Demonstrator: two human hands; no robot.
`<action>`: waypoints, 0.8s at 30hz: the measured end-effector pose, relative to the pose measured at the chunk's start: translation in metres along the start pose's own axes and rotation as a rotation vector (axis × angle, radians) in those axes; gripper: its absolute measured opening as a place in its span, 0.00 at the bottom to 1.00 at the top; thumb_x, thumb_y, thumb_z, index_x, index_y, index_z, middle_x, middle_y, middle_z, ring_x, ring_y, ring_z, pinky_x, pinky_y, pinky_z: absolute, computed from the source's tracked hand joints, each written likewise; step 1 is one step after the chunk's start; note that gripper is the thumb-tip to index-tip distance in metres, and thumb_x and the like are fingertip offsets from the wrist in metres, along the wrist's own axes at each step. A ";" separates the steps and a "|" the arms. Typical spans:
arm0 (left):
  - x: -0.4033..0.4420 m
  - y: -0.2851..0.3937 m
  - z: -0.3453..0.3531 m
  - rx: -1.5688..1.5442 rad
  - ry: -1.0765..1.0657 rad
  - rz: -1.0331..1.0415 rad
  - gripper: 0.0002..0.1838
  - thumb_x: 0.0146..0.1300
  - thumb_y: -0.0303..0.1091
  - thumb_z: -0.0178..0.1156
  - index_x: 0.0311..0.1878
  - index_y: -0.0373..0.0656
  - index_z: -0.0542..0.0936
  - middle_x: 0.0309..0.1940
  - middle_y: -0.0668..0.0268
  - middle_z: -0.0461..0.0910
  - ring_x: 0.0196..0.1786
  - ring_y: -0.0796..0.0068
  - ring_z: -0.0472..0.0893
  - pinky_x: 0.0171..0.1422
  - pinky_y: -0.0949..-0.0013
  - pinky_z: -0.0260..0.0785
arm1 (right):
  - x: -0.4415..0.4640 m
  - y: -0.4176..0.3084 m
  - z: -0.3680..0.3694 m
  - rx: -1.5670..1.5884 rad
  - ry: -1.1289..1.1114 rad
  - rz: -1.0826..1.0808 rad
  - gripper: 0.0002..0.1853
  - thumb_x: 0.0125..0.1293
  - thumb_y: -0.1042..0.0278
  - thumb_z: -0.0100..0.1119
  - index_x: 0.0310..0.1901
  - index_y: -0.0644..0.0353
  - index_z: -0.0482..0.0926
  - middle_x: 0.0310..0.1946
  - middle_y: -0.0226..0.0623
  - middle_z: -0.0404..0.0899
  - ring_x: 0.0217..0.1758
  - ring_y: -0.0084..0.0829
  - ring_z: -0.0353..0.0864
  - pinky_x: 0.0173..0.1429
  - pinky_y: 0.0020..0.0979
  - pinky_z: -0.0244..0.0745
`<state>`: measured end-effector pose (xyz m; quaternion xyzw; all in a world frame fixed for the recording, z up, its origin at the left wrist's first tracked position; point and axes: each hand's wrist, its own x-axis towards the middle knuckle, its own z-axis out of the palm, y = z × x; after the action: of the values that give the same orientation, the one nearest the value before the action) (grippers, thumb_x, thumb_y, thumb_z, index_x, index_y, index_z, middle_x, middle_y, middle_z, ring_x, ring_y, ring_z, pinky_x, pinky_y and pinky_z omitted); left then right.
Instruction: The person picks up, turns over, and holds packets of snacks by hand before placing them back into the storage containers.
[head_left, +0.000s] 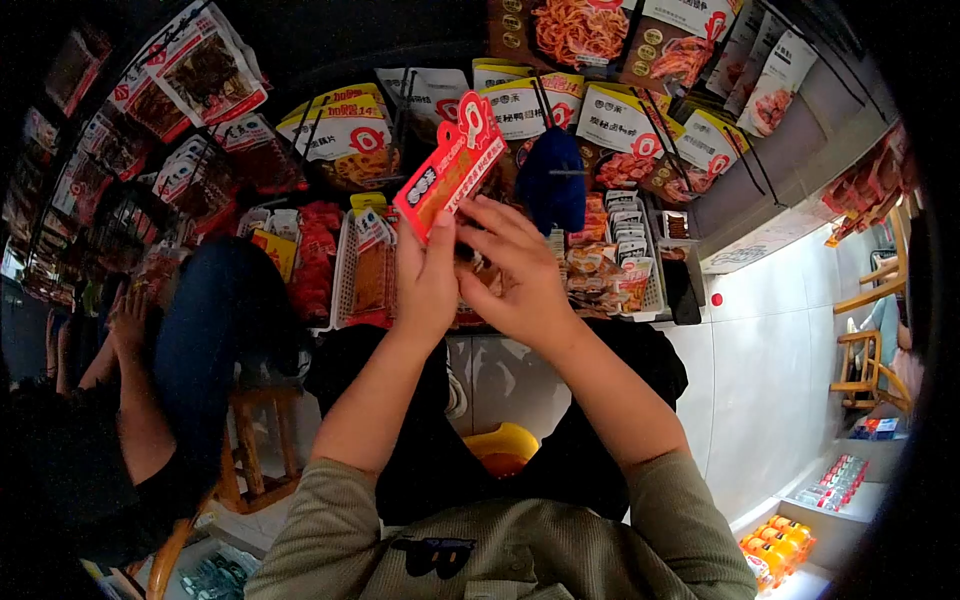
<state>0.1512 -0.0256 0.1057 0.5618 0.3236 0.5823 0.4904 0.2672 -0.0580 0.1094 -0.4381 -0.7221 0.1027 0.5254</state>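
Observation:
A red snack packet (455,172) with white lettering is held up, tilted, in front of the shelf. My left hand (427,280) pinches its lower end between thumb and fingers. Just to the right, my right hand (515,265) has its fingers spread and slightly curled near the packet's lower right edge; whether a fingertip touches it I cannot tell. Below and behind the hands are white baskets (345,270) of small packets, partly hidden by my hands. A dark blue object (552,180) stands behind, right of the packet.
Hanging snack bags (625,130) line the rack ahead and at left. A seated person (130,400) is at the left beside a wooden stool (262,440). Wooden chairs (862,365) and orange bottles (778,550) are at the right. A yellow object (503,445) lies between my knees.

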 end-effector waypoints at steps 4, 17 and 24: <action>0.005 0.005 -0.015 0.025 0.061 -0.010 0.15 0.66 0.35 0.44 0.50 0.36 0.67 0.45 0.63 0.73 0.47 0.75 0.72 0.54 0.71 0.61 | -0.002 -0.002 0.005 0.027 -0.073 -0.019 0.13 0.47 0.71 0.59 0.37 0.62 0.78 0.51 0.42 0.71 0.59 0.45 0.64 0.60 0.40 0.60; 0.016 0.038 -0.048 -0.011 0.015 -0.007 0.15 0.64 0.38 0.49 0.47 0.36 0.70 0.41 0.65 0.75 0.43 0.80 0.72 0.51 0.74 0.62 | 0.034 -0.005 -0.031 0.499 0.226 0.335 0.24 0.56 0.72 0.58 0.53 0.65 0.62 0.45 0.40 0.73 0.48 0.27 0.71 0.52 0.27 0.65; 0.032 0.063 -0.027 -0.117 -0.049 0.077 0.16 0.64 0.38 0.49 0.48 0.35 0.69 0.42 0.65 0.75 0.44 0.80 0.73 0.52 0.73 0.63 | 0.064 -0.020 -0.051 0.677 0.143 0.479 0.09 0.61 0.68 0.54 0.39 0.65 0.75 0.36 0.30 0.78 0.37 0.15 0.72 0.44 0.20 0.66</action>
<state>0.1152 -0.0106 0.1702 0.5582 0.2553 0.6048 0.5074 0.2957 -0.0386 0.1863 -0.4025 -0.4871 0.4228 0.6496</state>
